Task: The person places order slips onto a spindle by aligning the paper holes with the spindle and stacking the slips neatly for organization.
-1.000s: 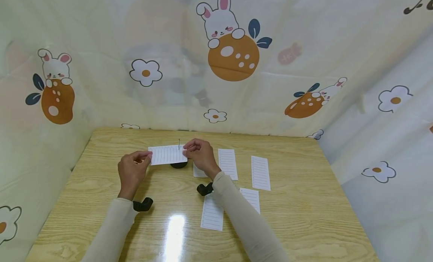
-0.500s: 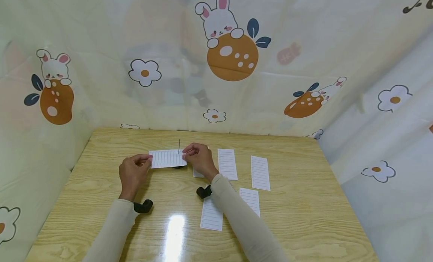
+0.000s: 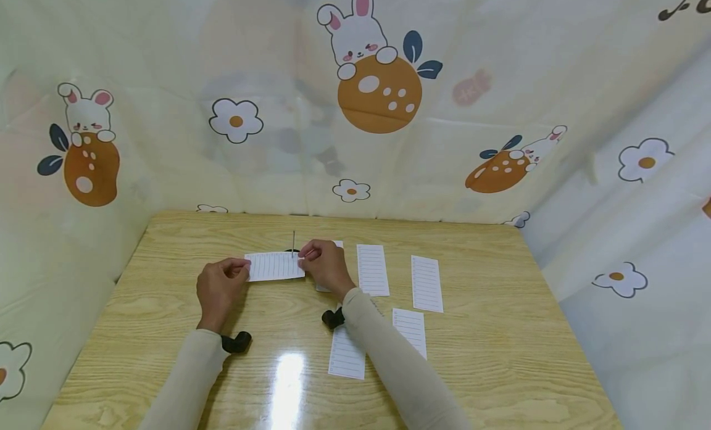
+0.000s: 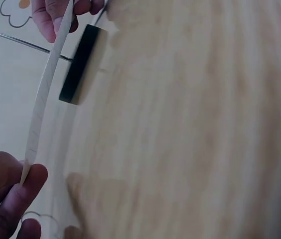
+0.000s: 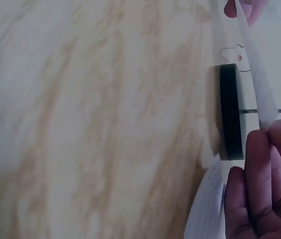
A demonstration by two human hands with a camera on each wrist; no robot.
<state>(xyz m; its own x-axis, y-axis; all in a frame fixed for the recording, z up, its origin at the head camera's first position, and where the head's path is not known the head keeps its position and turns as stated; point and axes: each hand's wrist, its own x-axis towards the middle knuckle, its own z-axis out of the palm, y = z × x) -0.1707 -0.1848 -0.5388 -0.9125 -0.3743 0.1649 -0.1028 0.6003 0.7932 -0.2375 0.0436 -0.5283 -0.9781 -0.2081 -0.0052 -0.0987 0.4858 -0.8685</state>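
A white lined card point(image 3: 273, 267) is held in the air over the table point(image 3: 489, 362), close to the far edge and left of its middle. The left hand point(image 3: 219, 294) pinches one short end of the card between thumb and fingers; the right hand point(image 3: 328, 269) pinches the opposite end the same way. The card lies sideways, its long sides running roughly along the far edge of the table.

A thin upright metal spike point(image 3: 293, 242) passes through the card near the right hand, its tip standing clear above the paper. The spike rises from a thick black base point(image 5: 231, 112) resting on the table, and both wrist views show a gap between the base and the card.

Another lined card point(image 3: 320, 288) lies beside the base, mostly hidden by the right hand. Farther toward the table's right edge lie a second loose card point(image 3: 373, 270) and a third loose card point(image 3: 427, 284). Nearer the person, a fourth loose card point(image 3: 347, 355) is partly covered by the right sleeve point(image 3: 400, 362), and a fifth loose card point(image 3: 409, 328) lies just beyond that sleeve. A curtain point(image 3: 266, 53) printed with rabbits and flowers hangs behind the far edge.
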